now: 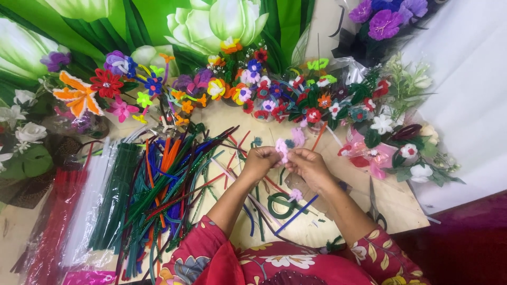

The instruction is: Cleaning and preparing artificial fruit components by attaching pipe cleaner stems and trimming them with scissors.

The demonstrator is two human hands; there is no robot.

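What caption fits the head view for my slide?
Both hands, left hand and right hand, pinch a pink pipe-cleaner flower above a wooden table strewn with pipe cleaners.

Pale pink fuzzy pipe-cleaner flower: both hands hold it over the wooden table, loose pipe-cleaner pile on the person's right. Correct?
Not quite. The head view shows the loose pipe-cleaner pile on the person's left. Otherwise right: left hand and right hand hold the pale pink fuzzy pipe-cleaner flower over the wooden table.
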